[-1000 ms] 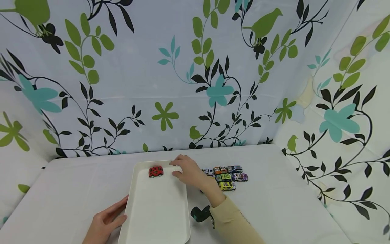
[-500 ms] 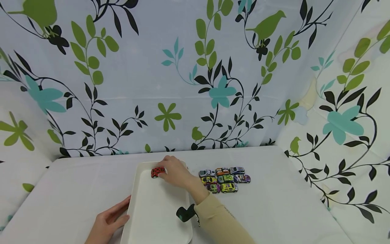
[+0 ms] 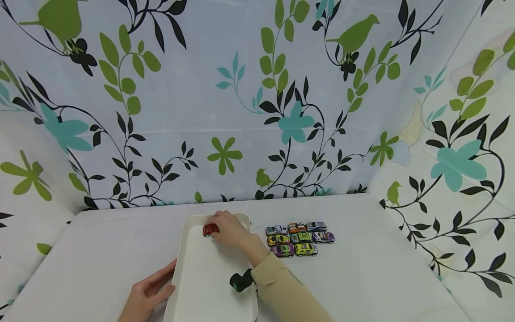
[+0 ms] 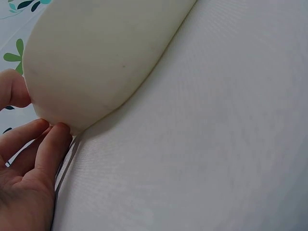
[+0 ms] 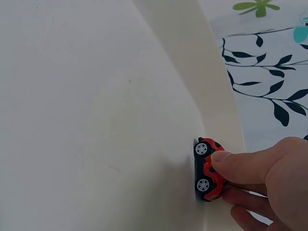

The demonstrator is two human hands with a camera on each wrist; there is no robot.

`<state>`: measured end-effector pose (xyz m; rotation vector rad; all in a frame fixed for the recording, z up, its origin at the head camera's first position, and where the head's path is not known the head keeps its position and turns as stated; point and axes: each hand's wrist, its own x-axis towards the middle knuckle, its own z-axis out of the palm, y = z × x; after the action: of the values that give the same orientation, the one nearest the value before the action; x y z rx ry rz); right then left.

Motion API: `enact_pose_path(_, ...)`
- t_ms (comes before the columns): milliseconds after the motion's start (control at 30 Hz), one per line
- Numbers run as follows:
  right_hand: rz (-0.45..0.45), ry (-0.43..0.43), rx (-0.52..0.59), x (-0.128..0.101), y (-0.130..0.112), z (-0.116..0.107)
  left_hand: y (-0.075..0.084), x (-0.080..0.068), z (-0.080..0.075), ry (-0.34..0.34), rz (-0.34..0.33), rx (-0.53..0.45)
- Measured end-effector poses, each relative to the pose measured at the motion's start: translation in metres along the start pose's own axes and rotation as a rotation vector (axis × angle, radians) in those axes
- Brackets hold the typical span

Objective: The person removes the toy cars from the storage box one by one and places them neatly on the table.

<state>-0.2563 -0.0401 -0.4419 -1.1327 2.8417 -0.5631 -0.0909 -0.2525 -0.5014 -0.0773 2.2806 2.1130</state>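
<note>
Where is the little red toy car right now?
In the head view the red toy car sits at the far end of the white tray, pinched by the right hand, left of the parked cars.

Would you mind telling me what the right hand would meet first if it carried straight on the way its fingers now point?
The right hand already holds the red toy car at its fingers. Going on toward the far left corner, it would probably meet the white tray's raised rim next, though depth is hard to judge.

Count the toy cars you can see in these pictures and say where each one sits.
9. One red car is in the white tray, held by the right hand. Eight cars are grouped on the table right of the tray. None seems hidden.
</note>
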Motion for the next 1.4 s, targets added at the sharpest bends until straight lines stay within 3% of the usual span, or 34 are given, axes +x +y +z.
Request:
enact_pose_path(733,0.079,0.008,-0.154,-0.01,0.006,-0.003,-0.003,0.001,-0.003,-0.021,0.017,-0.029)
enact_pose_path(933,0.065,-0.001,-0.082,-0.019,0.011,-0.008,-0.001,0.001,-0.002,-0.008,-0.017,-0.022)
enact_pose_path(1200,0.066,0.013,0.007,-0.033,0.015,-0.019,-0.001,0.001,-0.002,-0.012,0.012,-0.009)
enact_pose_path(1400,0.055,0.038,0.059,-0.043,0.019,-0.025,-0.002,0.002,-0.002,-0.008,-0.008,0.006)
